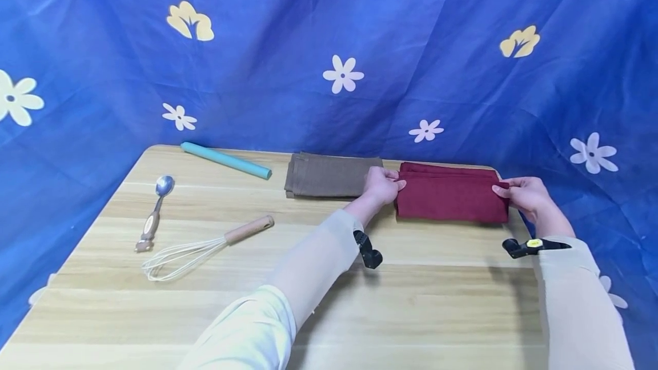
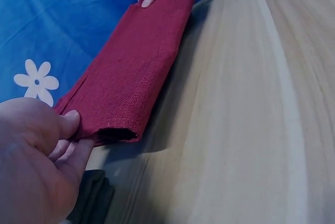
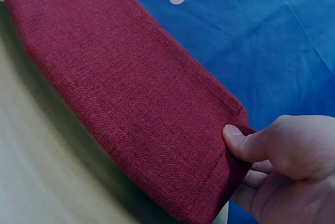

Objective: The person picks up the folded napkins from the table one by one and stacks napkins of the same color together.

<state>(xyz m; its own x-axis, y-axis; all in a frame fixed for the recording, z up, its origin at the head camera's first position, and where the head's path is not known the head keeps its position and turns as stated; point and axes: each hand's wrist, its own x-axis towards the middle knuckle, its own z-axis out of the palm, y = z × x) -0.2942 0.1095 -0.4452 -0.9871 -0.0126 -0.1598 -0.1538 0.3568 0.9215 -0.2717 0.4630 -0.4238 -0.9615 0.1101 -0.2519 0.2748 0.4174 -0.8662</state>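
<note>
A folded dark red cloth (image 1: 452, 198) is stretched between both hands at the back right of the table. My left hand (image 1: 381, 186) pinches its left end between thumb and fingers. At the opposite end, my right hand (image 1: 526, 196) grips the corner, its thumb (image 3: 238, 141) lying on top of the fabric. The left wrist view shows the cloth's folded layers opening into a dark hollow beside the left fingers. Just left of the red cloth lies a folded grey-brown cloth (image 1: 329, 176), partly covered by my left hand in the head view.
A turquoise stick (image 1: 226, 160) lies along the table's back left. Nearer are a metal spoon (image 1: 156, 207) with a brown handle and a whisk (image 1: 205, 250). A blue flowered curtain (image 1: 288, 73) hangs right behind the wooden table (image 1: 411, 313).
</note>
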